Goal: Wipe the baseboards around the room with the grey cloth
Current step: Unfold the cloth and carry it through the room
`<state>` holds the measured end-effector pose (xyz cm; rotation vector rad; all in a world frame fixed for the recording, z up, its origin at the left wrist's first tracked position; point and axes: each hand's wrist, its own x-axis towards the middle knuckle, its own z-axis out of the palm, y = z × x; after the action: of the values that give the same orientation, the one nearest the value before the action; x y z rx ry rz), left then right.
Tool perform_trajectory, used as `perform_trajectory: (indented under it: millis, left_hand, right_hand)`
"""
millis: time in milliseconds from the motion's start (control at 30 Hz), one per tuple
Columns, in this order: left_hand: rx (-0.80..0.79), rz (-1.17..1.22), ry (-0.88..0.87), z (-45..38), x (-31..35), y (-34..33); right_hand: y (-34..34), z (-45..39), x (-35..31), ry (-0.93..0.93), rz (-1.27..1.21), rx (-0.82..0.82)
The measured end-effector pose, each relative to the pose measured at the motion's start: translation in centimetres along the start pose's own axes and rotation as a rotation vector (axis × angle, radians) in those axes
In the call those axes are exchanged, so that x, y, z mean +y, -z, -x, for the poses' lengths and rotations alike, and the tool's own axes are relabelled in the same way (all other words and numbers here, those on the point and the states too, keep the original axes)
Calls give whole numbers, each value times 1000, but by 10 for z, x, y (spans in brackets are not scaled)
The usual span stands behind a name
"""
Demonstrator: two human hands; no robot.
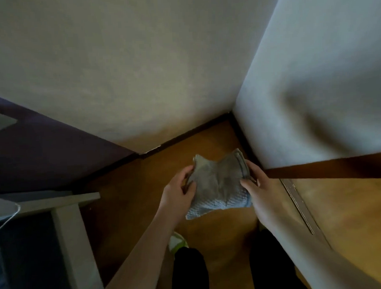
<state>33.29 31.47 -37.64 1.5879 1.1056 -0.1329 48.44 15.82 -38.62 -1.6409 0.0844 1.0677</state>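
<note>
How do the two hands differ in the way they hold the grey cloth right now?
The left hand grips the grey cloth at its left edge, fingers curled round the fabric; the right hand holds the opposite, right edge. The left hand shows its back to the camera, while the right shows more of its thumb side. Both hold the cloth in the air above the wooden floor, apart from the dark baseboard.

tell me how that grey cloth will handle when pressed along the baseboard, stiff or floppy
Probably floppy: the grey cloth sags and creases between the left hand and right hand. Its knitted weave looks grippy, so it likely won't slip, and it should mould to the baseboard.
</note>
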Motion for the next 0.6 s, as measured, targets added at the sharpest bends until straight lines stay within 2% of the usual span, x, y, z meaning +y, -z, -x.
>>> perform_trajectory:
  millis: [133, 600]
  left_hand:
    - [64, 87, 22, -56, -50, -40]
    - [57, 289, -76, -253, -179, -165]
  right_hand:
    - [9, -76, 51, 73, 81, 7]
    - [46, -304, 198, 237, 231, 63]
